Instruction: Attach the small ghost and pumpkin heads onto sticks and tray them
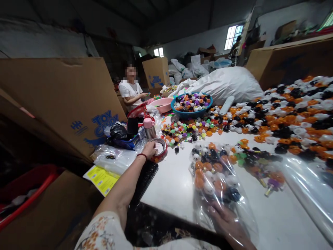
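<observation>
On a white table (174, 178), the left hand (149, 150) grasps a tape roll (164, 147), the right hand (224, 218) a clear bag (208, 180).

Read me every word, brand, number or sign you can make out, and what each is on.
"TOY CANDY": near box; smaller print beside it too blurred to read.
"TOY": far box; word below blurred.
Yellow labels: too small to read.
Blue print on right box: too blurred.

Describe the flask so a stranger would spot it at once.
Find the white table. Toward its left edge, just beyond the left hand, is the flask, beside a blue basket. Only it has a silvery body and pink lid.
</observation>
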Action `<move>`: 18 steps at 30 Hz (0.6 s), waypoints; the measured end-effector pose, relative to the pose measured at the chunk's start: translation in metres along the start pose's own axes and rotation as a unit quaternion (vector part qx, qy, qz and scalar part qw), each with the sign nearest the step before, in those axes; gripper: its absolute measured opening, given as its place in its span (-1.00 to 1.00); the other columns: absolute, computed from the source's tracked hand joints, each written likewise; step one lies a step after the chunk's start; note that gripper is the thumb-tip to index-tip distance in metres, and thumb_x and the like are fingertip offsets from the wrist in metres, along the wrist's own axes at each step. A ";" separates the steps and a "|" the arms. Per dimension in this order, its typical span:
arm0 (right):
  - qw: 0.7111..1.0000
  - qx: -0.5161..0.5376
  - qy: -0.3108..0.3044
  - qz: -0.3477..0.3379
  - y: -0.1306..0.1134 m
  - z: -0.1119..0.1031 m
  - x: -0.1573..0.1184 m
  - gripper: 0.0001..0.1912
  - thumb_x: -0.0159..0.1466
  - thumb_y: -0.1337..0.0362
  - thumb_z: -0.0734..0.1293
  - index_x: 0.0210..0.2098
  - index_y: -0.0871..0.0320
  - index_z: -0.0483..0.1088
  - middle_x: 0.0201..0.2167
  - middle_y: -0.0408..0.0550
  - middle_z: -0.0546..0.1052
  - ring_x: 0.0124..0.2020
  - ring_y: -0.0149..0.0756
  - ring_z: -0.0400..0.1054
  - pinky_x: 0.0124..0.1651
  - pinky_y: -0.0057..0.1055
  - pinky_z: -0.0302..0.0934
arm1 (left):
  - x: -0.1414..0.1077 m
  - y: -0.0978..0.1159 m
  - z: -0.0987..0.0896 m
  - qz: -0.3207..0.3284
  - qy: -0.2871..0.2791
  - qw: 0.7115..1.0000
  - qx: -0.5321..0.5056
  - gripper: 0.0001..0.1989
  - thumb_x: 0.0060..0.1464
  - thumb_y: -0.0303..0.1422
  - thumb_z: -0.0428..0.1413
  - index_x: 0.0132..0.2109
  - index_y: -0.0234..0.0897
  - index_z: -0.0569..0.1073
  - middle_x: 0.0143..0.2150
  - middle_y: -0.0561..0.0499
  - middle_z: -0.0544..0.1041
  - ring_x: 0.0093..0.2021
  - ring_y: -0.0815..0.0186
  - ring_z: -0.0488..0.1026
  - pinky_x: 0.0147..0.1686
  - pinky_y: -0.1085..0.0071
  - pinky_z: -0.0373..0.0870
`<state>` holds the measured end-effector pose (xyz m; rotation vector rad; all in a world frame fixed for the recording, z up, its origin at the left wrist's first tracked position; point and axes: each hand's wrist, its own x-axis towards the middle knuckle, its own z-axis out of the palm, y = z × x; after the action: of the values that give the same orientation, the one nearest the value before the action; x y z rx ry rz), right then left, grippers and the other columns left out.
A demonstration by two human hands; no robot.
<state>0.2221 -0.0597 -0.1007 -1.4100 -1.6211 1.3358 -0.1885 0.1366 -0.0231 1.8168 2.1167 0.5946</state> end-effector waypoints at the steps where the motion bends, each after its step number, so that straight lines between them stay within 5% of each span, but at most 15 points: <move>1: 1.000 -0.003 0.000 -0.002 -0.001 0.000 0.000 -0.45 0.26 -0.18 0.25 -0.06 0.10 0.56 -0.05 0.01 0.61 0.00 0.02 0.46 0.15 -0.11 0.31 | -0.003 0.001 -0.001 -0.006 0.011 1.000 -0.028 -0.71 -0.24 -0.49 0.29 -0.30 -0.27 0.42 -0.25 -0.05 0.53 -0.15 0.14 0.46 -0.14 0.31 0.35; 5: 1.000 -0.010 0.021 -0.019 -0.005 0.000 -0.001 -0.47 0.25 -0.18 0.25 -0.11 0.08 0.58 -0.08 0.00 0.62 -0.03 0.02 0.47 0.08 -0.17 0.36 | -0.015 0.011 -0.011 -0.020 0.062 0.986 -0.151 -0.65 -0.15 -0.46 0.23 -0.14 -0.28 0.40 -0.26 0.02 0.52 -0.25 0.29 0.44 -0.26 0.42 0.36; 9: 0.999 -0.013 0.038 -0.035 -0.009 0.001 -0.006 -0.51 0.20 -0.19 0.30 -0.24 0.05 0.60 -0.15 -0.01 0.64 -0.09 0.01 0.49 -0.02 -0.22 0.41 | -0.035 0.029 -0.024 -0.045 0.101 0.960 -0.259 -0.82 -0.10 -0.36 0.20 -0.34 -0.30 0.36 -0.47 0.09 0.42 -0.45 0.39 0.37 -0.39 0.45 0.36; 12: 0.999 0.001 0.004 -0.038 -0.018 -0.005 -0.017 -0.51 0.21 -0.19 0.31 -0.23 0.07 0.61 -0.11 0.01 0.63 -0.06 0.00 0.49 0.01 -0.24 0.41 | -0.076 0.052 -0.026 -0.052 0.100 0.940 -0.323 -0.75 -0.03 -0.23 0.20 -0.38 -0.29 0.32 -0.52 0.10 0.39 -0.52 0.41 0.35 -0.45 0.44 0.38; 15: 0.996 0.012 -0.089 -0.022 -0.033 -0.020 -0.039 -0.55 0.22 -0.15 0.33 -0.21 0.06 0.62 -0.09 0.01 0.63 -0.03 -0.02 0.48 0.08 -0.26 0.37 | -0.143 0.092 -0.015 -0.034 0.040 0.926 -0.374 -0.68 0.02 -0.11 0.21 -0.35 -0.29 0.38 -0.47 0.08 0.44 -0.52 0.40 0.40 -0.47 0.42 0.42; 18: 0.984 0.070 -0.163 0.037 -0.056 -0.037 -0.067 -0.68 0.18 0.00 0.41 -0.20 0.06 0.60 -0.11 -0.03 0.62 -0.04 -0.09 0.47 0.03 -0.32 0.37 | -0.213 0.137 0.000 0.026 -0.095 0.917 -0.387 -0.69 0.12 -0.11 0.18 -0.36 -0.28 0.44 -0.50 0.09 0.44 -0.55 0.40 0.41 -0.55 0.48 0.38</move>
<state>0.2534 -0.1084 -0.0250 -1.2260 -1.6503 1.7614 -0.0350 -0.0564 0.0333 1.3910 1.3987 1.0356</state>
